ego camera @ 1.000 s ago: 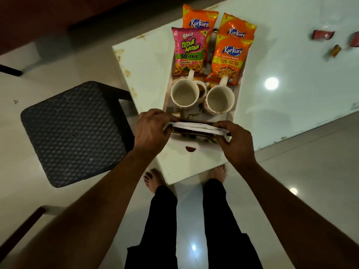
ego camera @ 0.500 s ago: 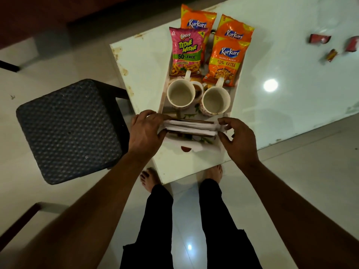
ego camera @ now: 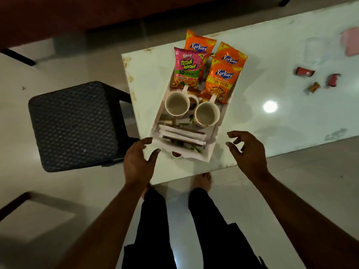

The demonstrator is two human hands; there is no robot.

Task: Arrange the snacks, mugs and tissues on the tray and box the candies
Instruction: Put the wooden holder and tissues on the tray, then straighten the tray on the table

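Tissues point(ego camera: 182, 135) lie flat at tray's point(ego camera: 210, 152) near end, long axis across the tray, slightly skewed. Two mugs point(ego camera: 177, 103) just behind, handles pointing away; four snack packs point(ego camera: 186, 68) at far end. Left hand point(ego camera: 138, 162) grip released, fingertips at tray's near-left corner. Right hand point(ego camera: 245, 152) grip released, clear of tray. Candies point(ego camera: 305, 71) loose on worktop point(ego camera: 272, 123), far right.
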